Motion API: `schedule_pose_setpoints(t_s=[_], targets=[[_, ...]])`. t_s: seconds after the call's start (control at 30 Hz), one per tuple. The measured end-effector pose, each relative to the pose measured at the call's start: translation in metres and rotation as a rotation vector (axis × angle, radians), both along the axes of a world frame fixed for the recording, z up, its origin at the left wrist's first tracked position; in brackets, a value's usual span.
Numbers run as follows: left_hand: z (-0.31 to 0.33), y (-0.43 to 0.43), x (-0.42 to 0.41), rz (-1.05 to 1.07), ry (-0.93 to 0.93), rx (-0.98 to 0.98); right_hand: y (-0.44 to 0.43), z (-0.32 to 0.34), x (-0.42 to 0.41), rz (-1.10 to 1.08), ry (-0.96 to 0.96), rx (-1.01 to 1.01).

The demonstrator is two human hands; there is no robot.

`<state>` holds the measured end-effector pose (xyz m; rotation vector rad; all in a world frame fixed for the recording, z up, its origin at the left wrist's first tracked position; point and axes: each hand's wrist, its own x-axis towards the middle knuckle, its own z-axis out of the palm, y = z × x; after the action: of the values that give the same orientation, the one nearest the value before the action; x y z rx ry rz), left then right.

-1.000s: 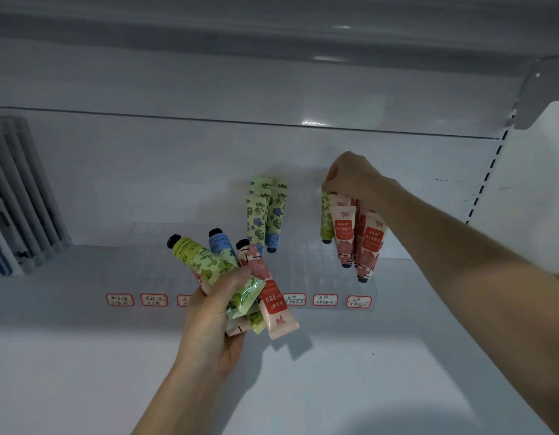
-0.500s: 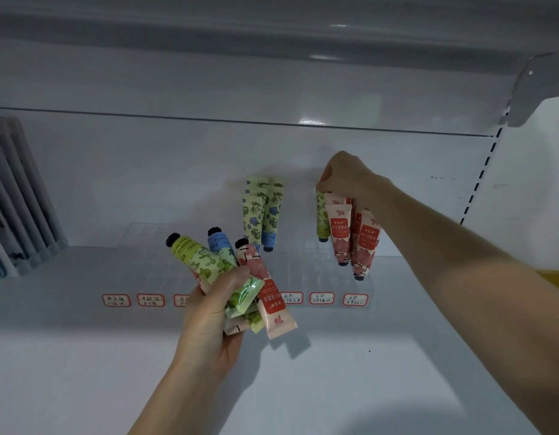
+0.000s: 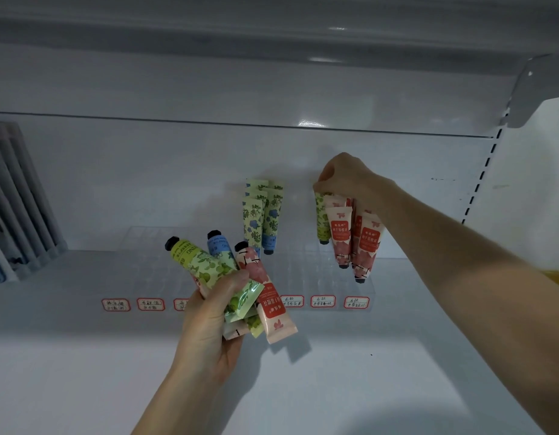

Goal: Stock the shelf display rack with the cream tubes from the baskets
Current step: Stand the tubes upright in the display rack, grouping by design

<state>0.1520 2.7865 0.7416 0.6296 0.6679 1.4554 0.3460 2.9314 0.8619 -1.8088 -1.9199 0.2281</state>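
Observation:
My left hand grips a fanned bundle of cream tubes: a yellow-green one, a blue one, a pink one and others behind. My right hand reaches to the back of the clear display rack and pinches the top of a green tube that stands cap down in a slot. Beside it stand pink tubes, cap down. A group of blue-and-green floral tubes stands in the rack further left.
Red-bordered labels line the rack's front edge. The white shelf board runs under it, with another shelf overhead. Grey slatted items lean at the far left. A perforated upright stands at the right.
My right hand stays at the top of the green tube and has barely shifted. The left hand keeps its bundle in the same place.

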Motion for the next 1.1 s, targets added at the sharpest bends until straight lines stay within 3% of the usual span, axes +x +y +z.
schedule_pose_setpoints(t_s=[0.43,0.53,0.67,0.8,0.9,1.1], targets=[[-0.001,0.000,-0.001,-0.010,0.003,-0.005,0.005,0.002,0.001,-0.002,-0.034,0.029],[0.002,-0.002,0.001,-0.020,0.010,0.004,-0.004,0.006,-0.008,-0.014,-0.001,0.211],[0.006,-0.005,0.003,-0.025,0.011,0.021,-0.039,0.006,-0.032,0.148,0.119,0.429],[0.013,-0.013,0.008,-0.016,0.032,0.049,-0.071,-0.004,-0.045,0.288,0.212,0.317],[0.016,-0.021,0.011,-0.054,0.086,0.112,-0.090,-0.010,-0.046,0.342,0.307,0.096],[0.018,-0.031,0.017,-0.112,0.113,0.150,-0.129,-0.019,-0.041,0.334,0.273,-0.090]])
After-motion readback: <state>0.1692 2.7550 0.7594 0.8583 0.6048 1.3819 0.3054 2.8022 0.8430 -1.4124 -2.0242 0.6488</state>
